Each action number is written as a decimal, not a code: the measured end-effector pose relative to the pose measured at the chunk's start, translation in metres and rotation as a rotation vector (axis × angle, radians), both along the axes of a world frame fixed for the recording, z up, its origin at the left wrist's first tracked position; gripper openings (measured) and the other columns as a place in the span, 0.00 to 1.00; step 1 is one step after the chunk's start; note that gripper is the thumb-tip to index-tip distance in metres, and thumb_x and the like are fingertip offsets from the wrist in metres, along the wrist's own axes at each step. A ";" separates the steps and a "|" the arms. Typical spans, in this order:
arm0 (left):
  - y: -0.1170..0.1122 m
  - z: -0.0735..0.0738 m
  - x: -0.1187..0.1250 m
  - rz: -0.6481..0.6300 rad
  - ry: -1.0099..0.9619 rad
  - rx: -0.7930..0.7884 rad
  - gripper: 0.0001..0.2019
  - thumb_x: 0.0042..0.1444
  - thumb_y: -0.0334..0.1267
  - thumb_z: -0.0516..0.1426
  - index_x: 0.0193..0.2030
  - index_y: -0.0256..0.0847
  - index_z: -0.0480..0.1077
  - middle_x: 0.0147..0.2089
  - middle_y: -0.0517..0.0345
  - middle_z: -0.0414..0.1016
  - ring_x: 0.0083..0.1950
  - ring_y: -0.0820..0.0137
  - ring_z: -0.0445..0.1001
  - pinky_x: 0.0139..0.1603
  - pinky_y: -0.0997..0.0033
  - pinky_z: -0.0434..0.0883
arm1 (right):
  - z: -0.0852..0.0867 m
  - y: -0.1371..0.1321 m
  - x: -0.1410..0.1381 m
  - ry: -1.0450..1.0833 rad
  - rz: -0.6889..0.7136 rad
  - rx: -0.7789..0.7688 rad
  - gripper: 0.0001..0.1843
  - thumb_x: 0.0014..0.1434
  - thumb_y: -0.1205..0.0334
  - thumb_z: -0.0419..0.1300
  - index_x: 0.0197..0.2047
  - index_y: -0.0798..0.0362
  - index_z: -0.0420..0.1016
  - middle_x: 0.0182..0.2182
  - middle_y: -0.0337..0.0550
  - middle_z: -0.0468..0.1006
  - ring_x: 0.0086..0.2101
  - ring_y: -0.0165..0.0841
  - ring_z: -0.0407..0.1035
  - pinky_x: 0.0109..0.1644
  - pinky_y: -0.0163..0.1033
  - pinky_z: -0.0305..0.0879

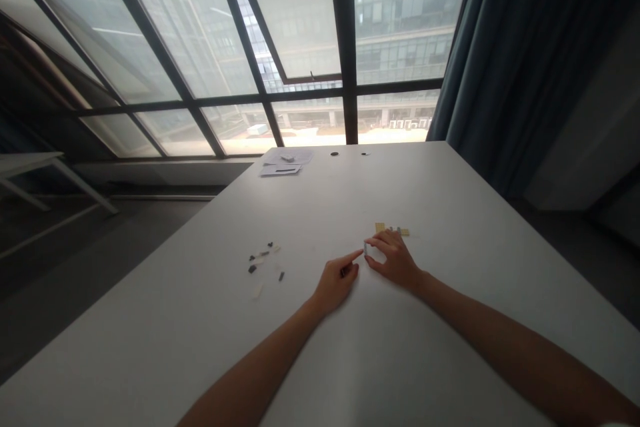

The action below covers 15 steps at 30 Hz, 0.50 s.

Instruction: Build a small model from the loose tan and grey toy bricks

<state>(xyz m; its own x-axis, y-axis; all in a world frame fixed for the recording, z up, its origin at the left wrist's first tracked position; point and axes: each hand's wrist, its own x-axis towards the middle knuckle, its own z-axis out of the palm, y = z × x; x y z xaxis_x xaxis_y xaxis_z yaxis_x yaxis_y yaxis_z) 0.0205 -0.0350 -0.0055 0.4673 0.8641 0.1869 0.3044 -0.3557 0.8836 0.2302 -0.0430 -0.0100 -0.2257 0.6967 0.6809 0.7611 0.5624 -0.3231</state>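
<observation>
My two hands meet near the middle of a white table (450,187). My right hand (395,258) pinches a tiny pale piece (366,249) between thumb and fingers. My left hand (336,282) is mostly curled, its forefinger stretched out and touching that piece; a small dark bit shows inside the curled fingers. Just beyond my right hand lie flat yellow studded pieces (392,229). To the left of my hands, several small dark and pale pieces (263,260) are scattered on the table.
Sheets of paper (285,164) lie at the table's far edge, with two small dark spots (334,153) beside them. Behind is a large window (280,47), a dark curtain (525,60) on the right, and another white table (30,163) at far left.
</observation>
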 end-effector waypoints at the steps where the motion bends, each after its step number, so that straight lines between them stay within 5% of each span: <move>1: 0.000 0.001 0.000 0.012 -0.005 -0.003 0.24 0.59 0.39 0.54 0.61 0.34 0.73 0.25 0.65 0.60 0.28 0.75 0.55 0.32 0.74 0.57 | 0.000 0.000 0.000 0.008 -0.004 0.003 0.14 0.58 0.65 0.63 0.48 0.48 0.76 0.39 0.44 0.77 0.44 0.41 0.70 0.53 0.49 0.61; 9: 0.001 0.002 0.003 0.111 -0.047 -0.037 0.14 0.57 0.39 0.55 0.43 0.35 0.78 0.24 0.66 0.59 0.27 0.75 0.57 0.31 0.75 0.56 | 0.003 -0.001 0.000 0.071 -0.037 -0.008 0.15 0.55 0.65 0.66 0.47 0.49 0.76 0.39 0.44 0.76 0.43 0.41 0.68 0.52 0.47 0.61; 15: 0.000 0.002 0.003 0.135 -0.037 -0.059 0.14 0.55 0.39 0.54 0.39 0.35 0.78 0.24 0.64 0.63 0.27 0.74 0.58 0.30 0.74 0.56 | 0.008 0.000 0.007 0.079 -0.188 -0.012 0.13 0.53 0.64 0.64 0.44 0.50 0.76 0.37 0.44 0.76 0.42 0.41 0.67 0.49 0.46 0.60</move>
<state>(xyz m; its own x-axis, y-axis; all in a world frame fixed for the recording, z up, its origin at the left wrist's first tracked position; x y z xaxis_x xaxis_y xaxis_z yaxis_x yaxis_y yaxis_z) 0.0240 -0.0351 -0.0039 0.3397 0.9287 0.1487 0.3131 -0.2608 0.9132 0.2375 -0.0427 -0.0015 -0.0369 0.7294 0.6831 0.8242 0.4088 -0.3919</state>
